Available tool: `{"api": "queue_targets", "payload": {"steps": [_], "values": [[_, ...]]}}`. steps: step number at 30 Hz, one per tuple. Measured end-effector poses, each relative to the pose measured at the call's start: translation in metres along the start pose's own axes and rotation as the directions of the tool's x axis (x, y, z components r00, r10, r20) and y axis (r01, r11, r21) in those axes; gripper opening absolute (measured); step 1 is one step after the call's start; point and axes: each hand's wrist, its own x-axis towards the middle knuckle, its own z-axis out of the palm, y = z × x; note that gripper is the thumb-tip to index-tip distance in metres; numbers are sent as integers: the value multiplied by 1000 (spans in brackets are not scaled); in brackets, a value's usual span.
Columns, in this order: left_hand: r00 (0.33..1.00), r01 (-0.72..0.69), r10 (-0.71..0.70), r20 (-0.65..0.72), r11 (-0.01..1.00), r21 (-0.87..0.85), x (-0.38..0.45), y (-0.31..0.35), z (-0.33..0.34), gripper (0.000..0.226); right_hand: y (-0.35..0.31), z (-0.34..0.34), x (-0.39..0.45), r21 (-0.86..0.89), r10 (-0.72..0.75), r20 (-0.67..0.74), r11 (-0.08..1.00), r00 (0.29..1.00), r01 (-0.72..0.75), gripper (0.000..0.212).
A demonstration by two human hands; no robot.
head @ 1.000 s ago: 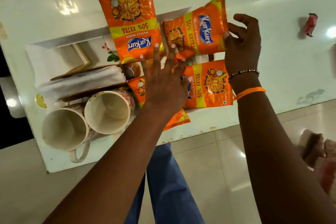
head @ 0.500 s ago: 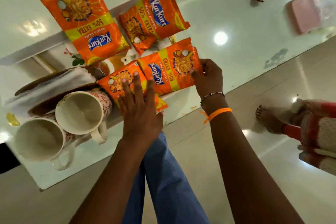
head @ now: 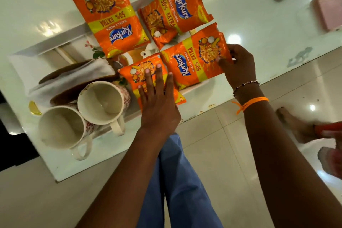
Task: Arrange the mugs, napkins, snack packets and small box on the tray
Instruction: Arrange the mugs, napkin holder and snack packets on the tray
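Pressing flat-palmed, left hand (head: 157, 102) pins a glossy orange packet (head: 142, 72); right hand (head: 238, 66) pinches another crinkly packet (head: 194, 61).

Both arms reach forward, hands low and apart.
The left hand (head: 157, 105) lies flat, palm down, fingers spread; the right hand (head: 238, 66) curls, fingertips pinching, wrist banded.

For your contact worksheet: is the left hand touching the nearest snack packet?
Touching. The head view shows the left hand lying flat on the nearest snack packet, fingers spread across its front, with no gap.
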Motion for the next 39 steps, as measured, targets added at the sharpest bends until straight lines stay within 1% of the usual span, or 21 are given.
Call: {"api": "queue_targets", "payload": {"steps": [3, 5, 7, 9, 10, 12, 14, 17, 19, 20, 21, 23, 24, 25, 26, 27, 29, 31, 33, 36, 39], "values": [[1000, -25, 25, -1, 1000, -8, -1, -4, -2, 80, 3, 2, -11, 137, 50, -52, 990, 997, -42, 43], [999, -35, 35, -9, 999, -40, -2, -4, -5, 83, 7, 4, -22, 195, 67, -176, 980, 982, -32, 46], [995, -74, 69, -68, 994, -77, -5, -1, -9, 83, 13, 6, -33, 237, 86, -314, 971, 946, -9, 42], [976, -147, 116, -187, 975, -166, -16, 4, -15, 71, 19, 11, -46, 279, 142, -373, 960, 917, -36, 38], [957, -192, 130, -261, 955, -226, -26, 6, -16, 59, 23, 14, -52, 305, 178, -361, 950, 916, -64, 37], [924, -246, 110, -366, 904, -350, -53, 7, -15, 35, 26, 23, -64, 349, 260, -270, 924, 927, -158, 37], [944, -214, 34, -327, 818, -534, -84, 1, -7, 25, 27, 32, -72, 372, 323, -180, 897, 929, -240, 38], [973, -29, -156, -168, 642, -766, -121, -28, 13, 28, 24, 43, -75, 488, 392, -80, 817, 916, -307, 39], [934, 169, -356, -29, 511, -843, -136, -53, 26, 30, 21, 48, -73, 576, 442, -34, 742, 896, -344, 38], [881, 268, -468, 67, 378, -886, -141, -68, 29, 32, 18, 51, -72, 621, 463, -20, 701, 886, -352, 38], [812, 333, -557, 174, 199, -922, -144, -82, 30, 32, 16, 53, -70, 658, 475, -5, 664, 880, -354, 37], [659, 354, -666, 349, -134, -925, -145, -111, 28, 26, 13, 55, -65, 668, 467, 43, 644, 883, -373, 27], [590, 333, -702, 399, -239, -912, -144, -125, 25, 22, 11, 56, -62, 625, 449, 84, 671, 889, -398, 18], [536, 301, -729, 426, -306, -903, -141, -137, 22, 19, 8, 58, -60, 578, 432, 120, 702, 894, -417, 18], [506, 261, -749, 428, -340, -904, -138, -148, 18, 19, 6, 60, -58, 553, 427, 137, 716, 894, -427, 24], [502, 220, -762, 410, -346, -912, -135, -158, 14, 19, 4, 61, -57, 552, 429, 138, 715, 893, -429, 27], [552, 159, -763, 336, -299, -941, -128, -170, 6, 17, 3, 62, -58, 582, 435, 125, 695, 892, -421, 20], [620, 172, -736, 274, -213, -962, -122, -176, 0, 15, 3, 64, -62, 583, 411, 117, 709, 904, -398, 14], [656, 218, -716, 239, -123, -968, -118, -179, -3, 20, 6, 64, -65, 582, 364, 117, 729, 924, -360, 15], [654, 221, -731, 193, -60, -974, -117, -176, -3, 23, 8, 62, -66, 571, 307, 101, 761, 946, -308, 15], [623, 217, -769, 141, -3, -976, -115, -175, -4, 21, 9, 61, -65, 605, 296, 105, 739, 950, -297, 15]]}}
